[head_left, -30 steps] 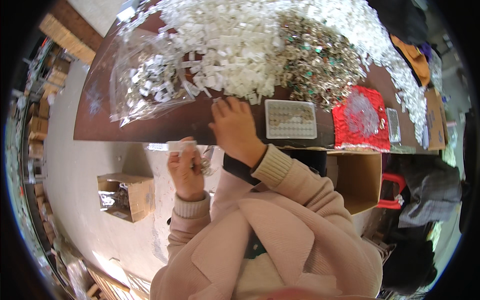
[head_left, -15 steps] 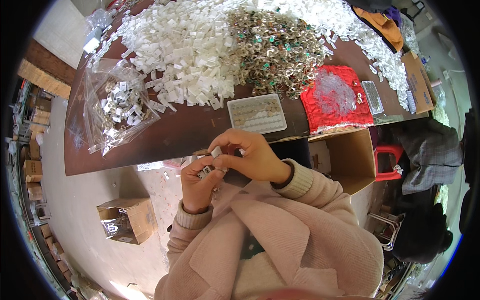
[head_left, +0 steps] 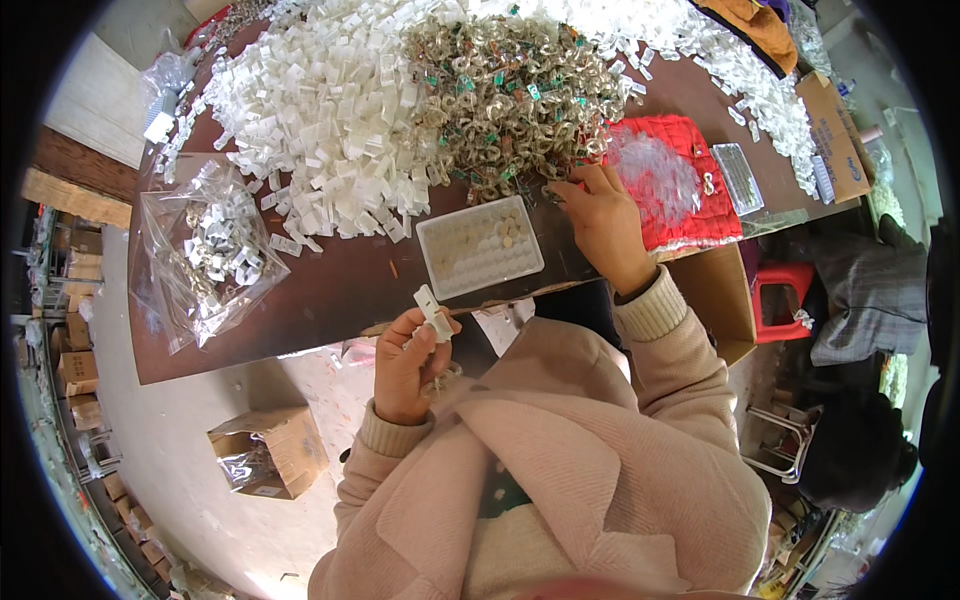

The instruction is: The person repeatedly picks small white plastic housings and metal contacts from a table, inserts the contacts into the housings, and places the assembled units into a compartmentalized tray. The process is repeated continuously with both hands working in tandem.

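Note:
Above the table's near edge my left hand pinches a small white plastic casing between thumb and fingers. A thin pale cord hangs below that hand. My right hand reaches forward to the near edge of a heap of coiled clear wires with small green parts. Its thumb and forefinger are pinched together; what is between them is too small to make out. Between my hands lies a white tray with rows of round pockets, some holding small beige discs.
A big heap of white plastic casings covers the table's far left. A clear bag of parts lies at left. A red cloth bears clear film pieces, beside a grey tray. Cardboard boxes and a red stool stand below.
My right hand has left the left hand and moved forward and right to the wire heap. The left hand stays near the table edge, now holding the white casing upright.

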`<state>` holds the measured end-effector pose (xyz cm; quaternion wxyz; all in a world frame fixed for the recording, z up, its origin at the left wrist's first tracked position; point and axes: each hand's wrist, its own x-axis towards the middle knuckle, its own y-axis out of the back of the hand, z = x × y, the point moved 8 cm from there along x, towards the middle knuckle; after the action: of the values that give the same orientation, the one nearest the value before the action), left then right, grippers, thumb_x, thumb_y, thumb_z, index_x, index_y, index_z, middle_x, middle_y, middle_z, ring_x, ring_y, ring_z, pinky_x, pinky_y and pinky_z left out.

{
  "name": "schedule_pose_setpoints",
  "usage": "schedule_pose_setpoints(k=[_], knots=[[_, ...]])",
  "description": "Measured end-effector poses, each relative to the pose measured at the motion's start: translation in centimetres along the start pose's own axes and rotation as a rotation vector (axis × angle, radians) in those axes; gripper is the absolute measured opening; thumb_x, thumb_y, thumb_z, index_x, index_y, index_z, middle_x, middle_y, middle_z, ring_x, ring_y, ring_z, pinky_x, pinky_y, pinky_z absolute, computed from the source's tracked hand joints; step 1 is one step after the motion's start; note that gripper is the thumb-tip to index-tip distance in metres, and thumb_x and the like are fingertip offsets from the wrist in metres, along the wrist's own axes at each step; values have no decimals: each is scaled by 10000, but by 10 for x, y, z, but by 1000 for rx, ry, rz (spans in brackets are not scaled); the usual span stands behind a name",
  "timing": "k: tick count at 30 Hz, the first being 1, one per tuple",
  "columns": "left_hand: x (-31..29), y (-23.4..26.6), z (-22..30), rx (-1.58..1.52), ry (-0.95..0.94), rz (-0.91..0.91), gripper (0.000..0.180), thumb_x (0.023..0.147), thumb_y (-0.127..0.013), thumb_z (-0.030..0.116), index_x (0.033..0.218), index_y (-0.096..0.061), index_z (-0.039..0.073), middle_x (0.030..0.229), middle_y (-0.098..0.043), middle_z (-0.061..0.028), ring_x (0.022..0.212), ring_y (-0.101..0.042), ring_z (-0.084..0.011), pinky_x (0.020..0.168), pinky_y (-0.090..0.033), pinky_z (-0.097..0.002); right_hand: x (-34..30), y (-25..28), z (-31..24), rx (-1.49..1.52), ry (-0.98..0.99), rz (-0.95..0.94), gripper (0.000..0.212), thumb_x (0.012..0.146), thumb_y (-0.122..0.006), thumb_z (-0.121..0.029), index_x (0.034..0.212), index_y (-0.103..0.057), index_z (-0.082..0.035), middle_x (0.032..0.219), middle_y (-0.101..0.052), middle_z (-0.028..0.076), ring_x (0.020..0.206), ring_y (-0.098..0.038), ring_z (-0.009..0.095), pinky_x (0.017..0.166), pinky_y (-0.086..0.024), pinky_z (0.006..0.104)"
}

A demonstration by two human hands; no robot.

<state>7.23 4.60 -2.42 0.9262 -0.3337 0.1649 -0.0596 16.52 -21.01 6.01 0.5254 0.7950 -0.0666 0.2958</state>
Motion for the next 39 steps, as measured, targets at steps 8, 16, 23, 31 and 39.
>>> schedule_pose_setpoints(k=[8, 16, 23, 31, 39], knots=[[7, -16, 3, 101, 105, -28, 170, 966, -605, 139, 1075, -664, 21, 822, -681, -39, 542, -422, -29, 464, -276, -168, 8, -13, 9, -88, 94, -72, 189, 743, -698, -61, 929, -675, -82, 891, -581, 86, 930, -577, 299, 758, -502, 415], [7, -23, 5, 49, 66, 12, 187, 967, -598, 133, 1069, -660, -12, 896, -677, -52, 630, -472, -65, 547, -374, -196, 15, 12, 51, 515, -226, 117, 151, 800, -723, 2, 922, -641, -33, 865, -655, 78, 817, -618, 208, 744, -496, 328], [16, -44, 15, 61, 67, -26, 154, 948, -593, 93, 1037, -658, -14, 842, -653, -26, 567, -425, -47, 495, -325, -201, 31, 38, 69, 907, -364, 328, 154, 895, -687, 13, 972, -597, -86, 895, -621, -18, 601, -481, 11, 436, -375, 176], [22, -59, 25, -8, -15, -84, 161, 933, -618, 69, 1064, -650, -20, 920, -677, -67, 607, -470, -61, 526, -358, -202, 34, 40, 40, 1309, -300, 251, 107, 980, -563, -10, 1078, -554, -53, 1021, -643, 62, 756, -596, 86, 612, -493, 208], [29, -82, 56, 284, -245, 27, 204, 943, -620, 157, 1073, -632, 0, 629, -524, 8, 466, -379, -35, 414, -266, -204, 20, 57, -73, 860, 0, 110, 212, 779, -708, 72, 953, -721, -49, 907, -672, 122, 822, -663, 281, 717, -543, 338]])
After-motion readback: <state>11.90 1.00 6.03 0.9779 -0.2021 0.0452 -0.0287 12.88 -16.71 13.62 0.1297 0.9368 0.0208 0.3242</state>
